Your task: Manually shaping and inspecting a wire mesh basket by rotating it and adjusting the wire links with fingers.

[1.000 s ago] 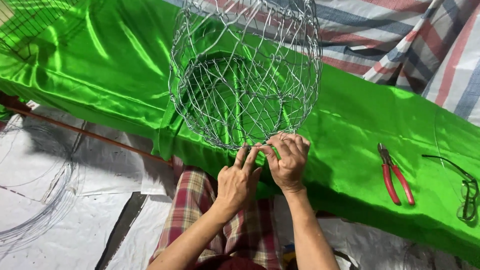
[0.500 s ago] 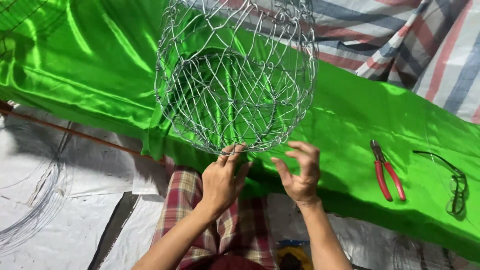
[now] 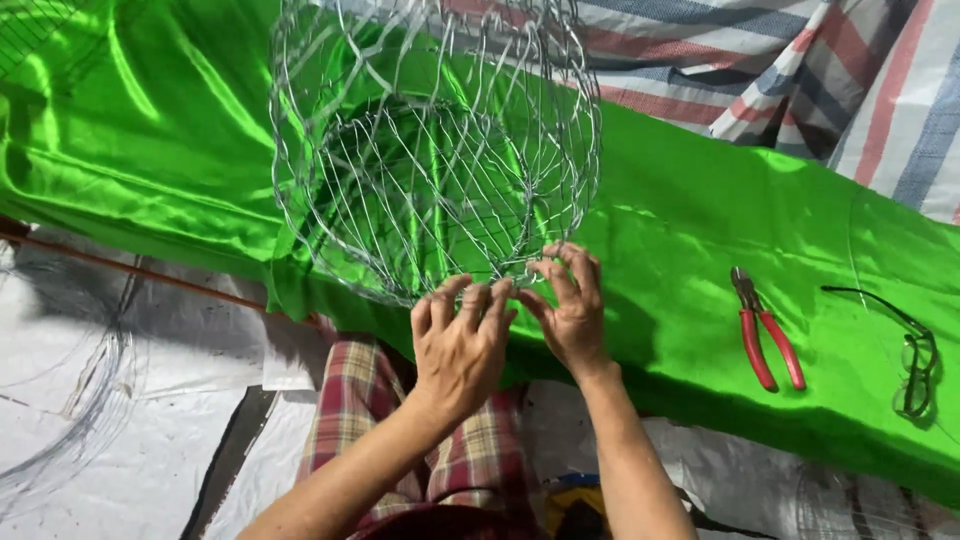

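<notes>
At the far left of the frame, loops of loose wire (image 3: 70,420) lie on a white sheet (image 3: 150,470) on the floor, with open floor around them. Above it a shiny green cloth (image 3: 150,150) runs across the picture, its near edge slanting down toward the lower right. A round wire basket (image 3: 435,150) stands in the upper middle of the frame, its top cut off by the picture's edge and its near rim hanging just past the cloth's near edge. The left hand (image 3: 460,345) grips that near rim with fingers curled over the wire. The right hand (image 3: 570,310), just beside it and touching it at the fingertips, pinches the same rim. Right of the hands the cloth is bare up to red-handled pliers (image 3: 765,330), then safety glasses (image 3: 910,350) near the right edge. A striped tarp (image 3: 850,90) fills the upper right.
</notes>
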